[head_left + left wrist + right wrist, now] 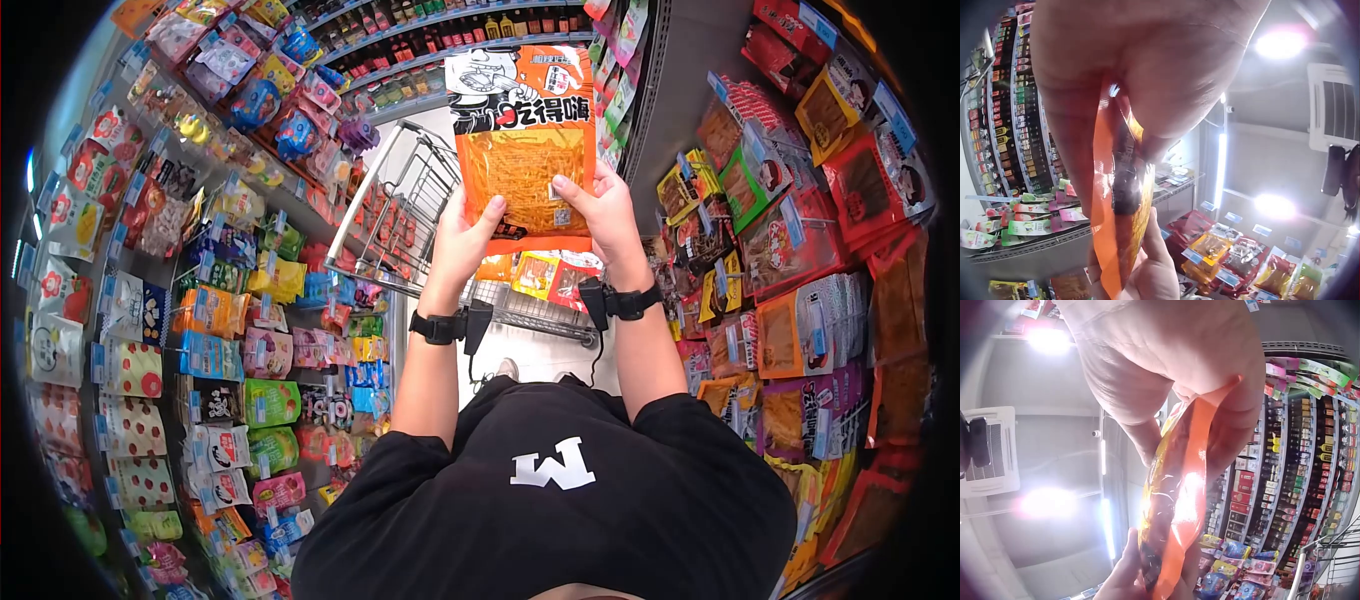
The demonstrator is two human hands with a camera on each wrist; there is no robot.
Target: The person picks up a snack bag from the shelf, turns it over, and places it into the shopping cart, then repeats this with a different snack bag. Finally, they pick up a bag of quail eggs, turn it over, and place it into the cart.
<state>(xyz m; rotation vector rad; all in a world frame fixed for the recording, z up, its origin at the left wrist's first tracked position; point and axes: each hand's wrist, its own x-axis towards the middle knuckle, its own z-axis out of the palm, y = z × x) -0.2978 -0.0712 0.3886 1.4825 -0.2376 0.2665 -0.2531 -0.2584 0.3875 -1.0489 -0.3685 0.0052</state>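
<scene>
An orange and white snack bag (525, 150) with a clear window is held upright in front of the chest, above a shopping cart. The left hand (464, 238) grips its lower left edge, thumb on the front. On the right edge the right hand (604, 215) pinches it the same way. In the left wrist view the bag (1110, 206) shows edge-on between the left hand (1141, 62) and the other hand. The right wrist view shows the bag (1175, 500) from its other side, with the right hand (1172, 369) around its edge.
The metal cart (400, 200) holds several packets (545, 278) below the bag. Racks of hanging snack packets (215, 360) line the left side, and more packets (800, 240) hang on the right. Shelves of bottles (430, 40) stand beyond the cart.
</scene>
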